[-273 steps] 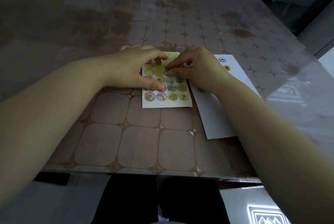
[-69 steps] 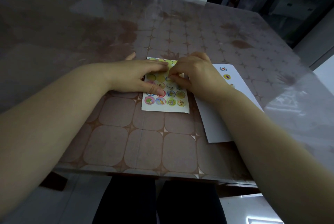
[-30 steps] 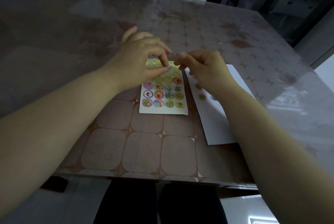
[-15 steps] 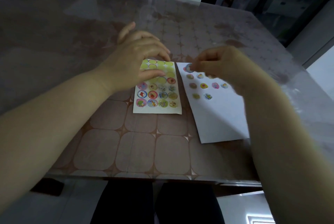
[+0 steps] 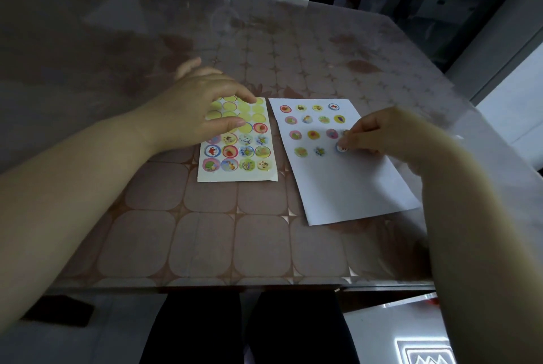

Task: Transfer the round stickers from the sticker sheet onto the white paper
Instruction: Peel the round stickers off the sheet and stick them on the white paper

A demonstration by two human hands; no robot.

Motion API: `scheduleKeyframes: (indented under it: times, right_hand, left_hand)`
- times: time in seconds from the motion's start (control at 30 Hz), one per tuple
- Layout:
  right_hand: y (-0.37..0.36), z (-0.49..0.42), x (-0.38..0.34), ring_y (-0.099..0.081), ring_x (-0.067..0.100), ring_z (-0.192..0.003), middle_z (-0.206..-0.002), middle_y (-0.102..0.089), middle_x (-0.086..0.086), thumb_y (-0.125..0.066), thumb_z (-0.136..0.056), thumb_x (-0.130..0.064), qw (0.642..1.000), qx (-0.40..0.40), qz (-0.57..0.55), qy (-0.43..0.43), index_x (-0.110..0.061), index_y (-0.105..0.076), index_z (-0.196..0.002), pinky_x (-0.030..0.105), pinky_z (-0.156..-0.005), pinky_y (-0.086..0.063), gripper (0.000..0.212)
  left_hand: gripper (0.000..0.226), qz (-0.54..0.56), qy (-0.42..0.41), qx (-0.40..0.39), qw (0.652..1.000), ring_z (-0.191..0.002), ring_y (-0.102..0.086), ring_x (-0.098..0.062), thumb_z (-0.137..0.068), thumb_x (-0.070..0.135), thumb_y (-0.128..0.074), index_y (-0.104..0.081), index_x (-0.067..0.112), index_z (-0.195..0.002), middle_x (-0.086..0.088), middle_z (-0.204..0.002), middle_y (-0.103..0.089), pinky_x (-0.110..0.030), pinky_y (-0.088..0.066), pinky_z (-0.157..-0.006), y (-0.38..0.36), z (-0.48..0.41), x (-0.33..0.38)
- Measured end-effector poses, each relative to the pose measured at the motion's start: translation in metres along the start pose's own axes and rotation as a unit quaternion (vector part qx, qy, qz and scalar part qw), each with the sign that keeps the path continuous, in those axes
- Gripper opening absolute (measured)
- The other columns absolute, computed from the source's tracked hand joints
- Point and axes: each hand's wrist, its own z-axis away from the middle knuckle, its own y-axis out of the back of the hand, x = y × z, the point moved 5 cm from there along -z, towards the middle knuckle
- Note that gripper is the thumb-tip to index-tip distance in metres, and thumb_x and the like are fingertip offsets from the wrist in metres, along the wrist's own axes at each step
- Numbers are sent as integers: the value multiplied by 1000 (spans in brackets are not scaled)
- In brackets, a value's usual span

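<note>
The sticker sheet (image 5: 236, 171) lies flat on the table, its upper rows showing bare yellow circles and its lower rows still filled with round picture stickers. My left hand (image 5: 199, 110) rests on the sheet's upper left part with fingers stretched over it. To the right lies the white paper (image 5: 346, 187), with several round stickers stuck in rows on its upper half. My right hand (image 5: 385, 134) pinches a blue-rimmed round sticker (image 5: 340, 147) at its fingertips, right at the paper's surface in the fourth row.
The table (image 5: 205, 246) carries a brown tile-patterned cloth under a clear cover, and its front edge runs near my dark-clad legs (image 5: 249, 331). A white box (image 5: 411, 334) stands on the floor at lower right.
My right hand has carried the sticker from above the paper's top edge down and right to the fourth row. My left hand stays on the sheet.
</note>
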Motion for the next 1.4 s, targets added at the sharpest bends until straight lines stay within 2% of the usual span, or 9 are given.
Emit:
scheduleKeyframes:
  times: [0.33, 0.47, 0.57, 0.67, 0.8, 0.97, 1.1, 1.2, 1.4]
  right_hand:
    - [-5, -2, 3, -50, 12, -69, -72, -59, -5, -78, -67, -35, 999, -7, 38, -2, -18, -70, -69, 26, -62, -35, 20]
    - [-4, -4, 0, -42, 14, -62, -67, -50, -2, -77, -68, -39, 994, -15, 108, -9, -15, -54, -64, 27, -55, -29, 34]
    - [-2, -5, 0, -37, 13, -59, -66, -43, -3, -74, -69, -46, 987, -21, 158, -24, -16, -42, -64, 27, -53, -25, 45]
    - [0, -6, 1, -37, 13, -60, -67, -42, -3, -68, -72, -53, 989, -11, 149, -17, -16, -42, -66, 27, -54, -26, 46]
    - [-3, -6, 1, -37, 15, -54, -64, -41, -1, -70, -74, -47, 987, -13, 162, -1, -15, -42, -65, 26, -50, -28, 43]
    - [-4, 7, -46, -44, 12, -56, -64, -52, -6, -62, -83, -40, 979, 35, 138, 149, -15, -51, -72, 26, -54, -36, 30]
    - [-40, 3, -94, -55, 8, -70, -80, -55, -10, -61, -85, -31, 943, -53, 190, 266, -24, -61, -93, 17, -58, -43, 11]
    - [-61, -14, -97, -49, 6, -76, -86, -53, -12, -69, -80, -31, 940, -42, 175, 290, -26, -67, -103, 12, -63, -37, 24]
    - [-67, -27, -77, -49, 4, -70, -78, -53, -15, -76, -73, -30, 969, 5, 10, 245, -25, -75, -87, 5, -55, -37, 15]
  left_hand:
    - [52, 13, 6, -27, 1000, -112, -37, -3, -72, 57, -46, -59, 29, -114, 17, -106, -50, -29, 0, -109, -3, 0, -1]
    - [44, 17, 12, -32, 999, -110, -35, 0, -74, 45, -52, -59, 28, -114, 16, -106, -49, -28, 1, -109, -4, 2, 0]
    - [45, 20, 11, -40, 999, -111, -35, 0, -74, 46, -51, -58, 28, -115, 18, -107, -49, -27, 3, -109, -5, 3, 0]
    - [46, 24, 16, -41, 999, -109, -35, 0, -74, 48, -51, -59, 28, -114, 18, -106, -49, -27, 1, -108, -3, 1, -1]
    - [53, 30, 13, -47, 998, -108, -36, 0, -72, 57, -47, -59, 29, -114, 18, -103, -50, -28, 1, -108, -4, 2, 1]
    - [43, 48, 20, -78, 996, -112, -37, 3, -79, 43, -52, -54, 28, -120, 21, -109, -52, -32, 3, -110, -7, 1, 3]
    - [40, 93, 49, -101, 989, -119, -40, 5, -93, 22, -49, -40, 23, -132, 19, -119, -55, -31, 4, -109, -14, 4, 2]
    - [44, 96, 68, -117, 986, -127, -37, 1, -95, 23, -44, -31, 21, -137, 18, -126, -52, -35, 1, -113, -19, 6, 0]
    - [67, 83, 76, -143, 983, -131, -34, -2, -85, 39, -56, -22, 26, -141, 15, -133, -51, -34, 0, -112, -20, 9, -6]
